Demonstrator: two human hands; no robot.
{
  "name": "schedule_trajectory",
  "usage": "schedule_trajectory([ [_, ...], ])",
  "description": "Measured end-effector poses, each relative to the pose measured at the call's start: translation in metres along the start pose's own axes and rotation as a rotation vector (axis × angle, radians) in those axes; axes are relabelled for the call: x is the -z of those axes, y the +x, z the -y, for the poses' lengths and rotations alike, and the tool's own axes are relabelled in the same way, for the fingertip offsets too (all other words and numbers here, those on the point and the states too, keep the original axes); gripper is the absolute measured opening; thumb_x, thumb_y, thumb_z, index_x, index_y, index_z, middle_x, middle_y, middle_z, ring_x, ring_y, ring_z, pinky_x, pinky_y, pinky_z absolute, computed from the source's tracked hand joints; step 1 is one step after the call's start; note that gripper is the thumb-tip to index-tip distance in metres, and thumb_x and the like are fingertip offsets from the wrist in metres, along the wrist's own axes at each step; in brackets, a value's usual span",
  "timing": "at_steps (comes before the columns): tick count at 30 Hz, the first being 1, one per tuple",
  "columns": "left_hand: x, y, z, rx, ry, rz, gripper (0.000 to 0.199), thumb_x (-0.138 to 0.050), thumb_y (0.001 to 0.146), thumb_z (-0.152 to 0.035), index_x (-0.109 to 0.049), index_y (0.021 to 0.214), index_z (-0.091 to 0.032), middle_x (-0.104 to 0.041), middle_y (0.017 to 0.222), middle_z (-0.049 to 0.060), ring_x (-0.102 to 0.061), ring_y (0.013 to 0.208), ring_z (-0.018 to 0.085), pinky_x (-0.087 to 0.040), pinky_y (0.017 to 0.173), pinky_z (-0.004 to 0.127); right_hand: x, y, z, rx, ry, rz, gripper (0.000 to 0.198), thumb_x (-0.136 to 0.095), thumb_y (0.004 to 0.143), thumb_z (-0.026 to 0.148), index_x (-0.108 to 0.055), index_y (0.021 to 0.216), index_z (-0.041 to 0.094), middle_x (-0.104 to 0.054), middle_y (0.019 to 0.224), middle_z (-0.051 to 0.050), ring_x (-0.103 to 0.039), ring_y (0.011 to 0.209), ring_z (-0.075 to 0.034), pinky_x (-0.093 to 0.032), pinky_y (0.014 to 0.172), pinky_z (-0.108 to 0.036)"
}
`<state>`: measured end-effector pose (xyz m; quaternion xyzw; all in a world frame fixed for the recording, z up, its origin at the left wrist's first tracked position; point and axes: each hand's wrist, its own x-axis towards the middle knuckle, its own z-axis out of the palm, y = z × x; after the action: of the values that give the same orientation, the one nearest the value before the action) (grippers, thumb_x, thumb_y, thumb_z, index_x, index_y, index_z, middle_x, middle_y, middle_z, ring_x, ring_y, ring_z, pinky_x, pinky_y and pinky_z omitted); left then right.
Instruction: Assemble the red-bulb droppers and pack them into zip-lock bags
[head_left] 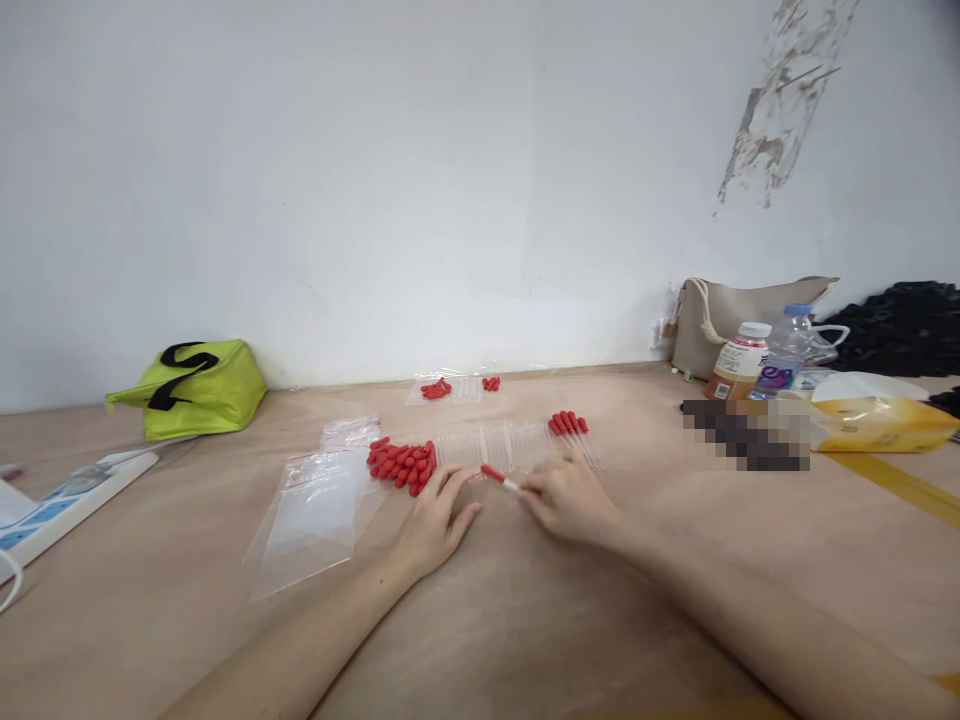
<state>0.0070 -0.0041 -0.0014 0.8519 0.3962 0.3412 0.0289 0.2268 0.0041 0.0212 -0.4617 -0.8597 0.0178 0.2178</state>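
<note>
My right hand (566,498) is closed around a dropper with a red bulb (493,473), its bulb pointing left and a pale part showing at my fingertips. The rest of that dropper is hidden by my hand. With fingers apart, my left hand (441,520) rests beside a pile of red rubber bulbs (405,464), thumb toward the middle. Behind both hands lies a row of clear thin tubes (487,443). At its right end are several tubes capped with red bulbs (570,423).
Clear zip bags (315,510) lie left of the bulbs. A bagged set of red bulbs (436,389) sits by the wall. A lime bag (199,385) and power strip (71,505) stand left; bottles (739,360), a grey bag (694,335) and a yellow packet (877,425) right.
</note>
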Motion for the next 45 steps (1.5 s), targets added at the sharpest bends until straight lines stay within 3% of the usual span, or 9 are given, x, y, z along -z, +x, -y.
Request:
schedule_trajectory([
  [4,-0.006,0.003,0.0,-0.04,-0.02,0.157,0.015,-0.041,0.086,-0.02,-0.056,0.087,-0.018,-0.055,0.085,0.004,-0.053,0.077,0.015,-0.044,0.07,0.027,0.007,0.019,-0.041,-0.419,0.181,-0.172,0.024,-0.041,0.079,0.033,-0.062,0.081,0.021,-0.064,0.077,-0.001,-0.055,0.07,-0.013,-0.029,0.06,-0.023],
  [8,-0.006,0.006,0.0,-0.056,-0.006,0.194,0.018,-0.04,0.087,-0.021,-0.057,0.082,-0.017,-0.055,0.078,0.003,-0.053,0.075,0.016,-0.042,0.069,0.026,0.002,0.036,-0.066,-0.588,0.112,-0.268,0.02,-0.047,0.076,0.033,-0.056,0.09,0.021,-0.063,0.072,0.0,-0.056,0.069,-0.015,-0.029,0.062,-0.024],
  [17,-0.004,0.005,0.0,-0.053,-0.037,0.201,0.017,-0.04,0.086,-0.02,-0.057,0.084,-0.018,-0.055,0.079,0.003,-0.052,0.075,0.015,-0.041,0.068,0.026,-0.027,0.043,-0.068,-0.611,-0.112,-0.199,0.012,-0.043,0.075,0.026,-0.053,0.079,0.022,-0.062,0.075,0.0,-0.055,0.072,-0.017,-0.025,0.073,-0.032],
  [25,-0.005,0.005,0.002,-0.069,-0.052,0.196,0.016,-0.04,0.087,-0.02,-0.056,0.085,-0.018,-0.056,0.081,0.003,-0.053,0.075,0.014,-0.041,0.068,0.025,-0.023,0.042,-0.064,-0.597,-0.147,-0.188,0.015,-0.044,0.074,0.03,-0.054,0.079,0.02,-0.062,0.074,-0.001,-0.055,0.073,-0.018,-0.025,0.074,-0.034],
  [38,-0.003,0.005,0.0,-0.061,-0.07,0.187,0.019,-0.039,0.087,-0.02,-0.057,0.086,-0.018,-0.057,0.081,0.004,-0.053,0.076,0.015,-0.042,0.069,0.027,-0.013,0.038,-0.055,-0.587,-0.251,-0.049,0.019,-0.045,0.07,0.024,-0.062,0.066,0.017,-0.062,0.072,-0.008,-0.056,0.077,-0.023,-0.027,0.077,-0.04],
  [45,-0.004,0.005,0.0,-0.068,-0.039,0.189,0.017,-0.04,0.086,-0.02,-0.057,0.086,-0.018,-0.056,0.081,0.003,-0.053,0.076,0.015,-0.042,0.069,0.026,-0.01,0.042,-0.051,-0.605,-0.276,0.032,0.022,-0.045,0.069,0.023,-0.063,0.08,0.016,-0.061,0.079,-0.011,-0.055,0.084,-0.026,-0.028,0.076,-0.041],
])
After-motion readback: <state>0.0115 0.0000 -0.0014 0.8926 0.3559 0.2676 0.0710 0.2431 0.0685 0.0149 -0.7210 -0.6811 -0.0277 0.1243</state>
